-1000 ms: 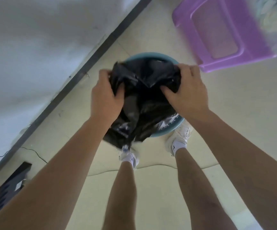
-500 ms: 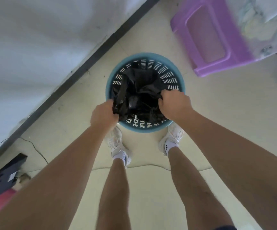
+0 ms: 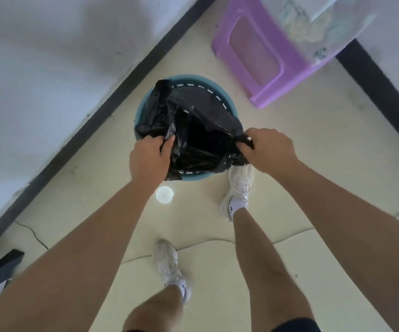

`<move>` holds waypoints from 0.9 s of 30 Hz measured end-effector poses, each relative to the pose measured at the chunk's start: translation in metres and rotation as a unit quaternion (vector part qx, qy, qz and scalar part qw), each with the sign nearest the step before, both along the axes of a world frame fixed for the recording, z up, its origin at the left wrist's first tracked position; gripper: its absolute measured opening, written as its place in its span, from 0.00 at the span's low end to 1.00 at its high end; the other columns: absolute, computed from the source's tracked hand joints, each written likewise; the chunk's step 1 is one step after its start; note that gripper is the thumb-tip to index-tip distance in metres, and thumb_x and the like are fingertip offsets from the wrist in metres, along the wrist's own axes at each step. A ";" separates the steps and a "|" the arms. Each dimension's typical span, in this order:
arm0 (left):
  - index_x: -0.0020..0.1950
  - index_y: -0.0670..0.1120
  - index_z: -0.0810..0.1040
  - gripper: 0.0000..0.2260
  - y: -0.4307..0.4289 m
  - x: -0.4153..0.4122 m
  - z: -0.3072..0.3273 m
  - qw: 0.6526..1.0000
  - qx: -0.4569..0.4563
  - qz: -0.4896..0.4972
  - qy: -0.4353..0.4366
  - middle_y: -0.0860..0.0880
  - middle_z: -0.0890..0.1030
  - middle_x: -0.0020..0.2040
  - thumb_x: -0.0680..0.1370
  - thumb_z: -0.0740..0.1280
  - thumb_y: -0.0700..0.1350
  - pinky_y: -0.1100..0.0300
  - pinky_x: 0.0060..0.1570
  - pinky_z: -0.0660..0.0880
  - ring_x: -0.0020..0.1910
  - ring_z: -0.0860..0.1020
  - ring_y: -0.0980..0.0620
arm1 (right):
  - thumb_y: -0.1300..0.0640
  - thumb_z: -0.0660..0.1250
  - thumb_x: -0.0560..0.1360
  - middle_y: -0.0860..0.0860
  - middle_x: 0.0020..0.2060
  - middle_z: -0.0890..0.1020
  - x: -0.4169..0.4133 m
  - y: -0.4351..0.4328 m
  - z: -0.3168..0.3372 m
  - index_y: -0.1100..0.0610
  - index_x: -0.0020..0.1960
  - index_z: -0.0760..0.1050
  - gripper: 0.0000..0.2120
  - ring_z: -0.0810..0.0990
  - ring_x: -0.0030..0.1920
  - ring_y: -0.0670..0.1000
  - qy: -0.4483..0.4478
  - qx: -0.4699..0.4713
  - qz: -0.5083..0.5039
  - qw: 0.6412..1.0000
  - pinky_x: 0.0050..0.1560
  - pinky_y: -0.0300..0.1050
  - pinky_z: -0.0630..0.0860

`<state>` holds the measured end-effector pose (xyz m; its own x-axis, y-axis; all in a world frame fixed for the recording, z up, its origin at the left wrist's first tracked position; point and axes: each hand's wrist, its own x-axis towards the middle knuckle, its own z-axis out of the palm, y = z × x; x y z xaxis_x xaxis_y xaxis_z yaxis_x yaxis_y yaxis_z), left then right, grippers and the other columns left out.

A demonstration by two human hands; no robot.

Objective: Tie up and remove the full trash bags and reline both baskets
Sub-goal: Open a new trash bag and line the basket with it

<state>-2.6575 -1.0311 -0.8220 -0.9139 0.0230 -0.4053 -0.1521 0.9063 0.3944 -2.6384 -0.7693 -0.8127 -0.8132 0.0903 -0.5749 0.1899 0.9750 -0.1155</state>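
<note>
Both hands have a tight grip on the black bag (image 3: 193, 130). The left hand (image 3: 149, 156) is clenched on the near left part of the bag's edge, and the right hand (image 3: 269, 150) is clenched on the near right part. The bag sits in the blue basket (image 3: 229, 104) on the floor (image 3: 337, 164), close to the wall (image 3: 50, 68) and the purple stool (image 3: 260, 56).

Half a second ago the bag was bunched up small down in the basket, and lots of the basket's holes showed. Now the bag is pulled wide. Its far left edge is folded over the rim, and only a thin line of holes shows at the far side. So the basket looks about half lined.

The open mouth of the bag lies between the two hands and just beyond them. The near edge is not over the rim yet, and I think that comes next.
</note>
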 end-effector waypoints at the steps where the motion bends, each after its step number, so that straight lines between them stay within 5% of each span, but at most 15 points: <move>1: 0.42 0.43 0.76 0.18 -0.002 0.000 -0.002 1.000 -0.002 0.009 0.018 0.44 0.77 0.37 0.83 0.58 0.53 0.50 0.36 0.72 0.37 0.76 0.41 | 0.39 0.56 0.80 0.52 0.46 0.80 0.006 -0.001 -0.001 0.49 0.55 0.77 0.18 0.79 0.48 0.59 -0.004 0.011 0.008 1.000 0.40 0.46 0.69; 7: 0.48 0.41 0.70 0.07 -0.033 0.008 -0.026 0.991 0.029 0.128 0.014 0.44 0.75 0.42 0.82 0.56 0.43 0.54 0.41 0.66 0.41 0.73 0.45 | 0.48 0.52 0.83 0.59 0.50 0.77 0.017 -0.029 -0.045 0.58 0.57 0.78 0.19 0.79 0.51 0.64 0.048 0.025 -0.033 0.998 0.43 0.49 0.67; 12: 0.52 0.42 0.70 0.13 -0.047 -0.004 -0.065 0.978 0.039 0.200 0.056 0.43 0.76 0.49 0.82 0.58 0.52 0.55 0.42 0.65 0.44 0.73 0.46 | 0.46 0.50 0.83 0.61 0.55 0.74 -0.006 -0.041 -0.085 0.59 0.61 0.73 0.21 0.78 0.53 0.67 0.101 0.020 -0.096 0.990 0.48 0.54 0.71; 16: 0.51 0.47 0.72 0.17 -0.028 -0.031 -0.098 0.980 0.044 0.115 0.156 0.50 0.72 0.46 0.81 0.57 0.60 0.55 0.44 0.67 0.46 0.72 0.50 | 0.42 0.50 0.83 0.59 0.54 0.73 -0.026 -0.037 -0.121 0.56 0.58 0.77 0.23 0.80 0.48 0.64 0.169 0.066 -0.012 0.983 0.41 0.50 0.67; 22: 0.34 0.50 0.69 0.23 -0.006 -0.059 -0.142 0.951 -0.124 0.032 0.282 0.51 0.70 0.34 0.84 0.50 0.58 0.53 0.40 0.61 0.31 0.68 0.47 | 0.44 0.50 0.83 0.60 0.52 0.75 -0.054 -0.025 -0.151 0.55 0.55 0.80 0.23 0.78 0.51 0.64 0.218 0.063 0.030 0.973 0.45 0.51 0.71; 27: 0.37 0.48 0.69 0.19 -0.007 -0.066 -0.144 0.945 -0.046 0.044 0.320 0.51 0.71 0.37 0.83 0.54 0.56 0.52 0.40 0.66 0.36 0.72 0.45 | 0.42 0.49 0.83 0.59 0.59 0.72 -0.057 -0.025 -0.145 0.52 0.62 0.75 0.21 0.79 0.52 0.65 0.246 0.066 0.057 0.965 0.52 0.56 0.74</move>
<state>-2.7236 -1.0382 -0.9664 -0.9693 -0.0735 0.2346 0.0141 0.9361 0.3514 -2.6951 -0.7948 -0.9575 -0.9938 0.0300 -0.1069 0.0342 0.9987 -0.0370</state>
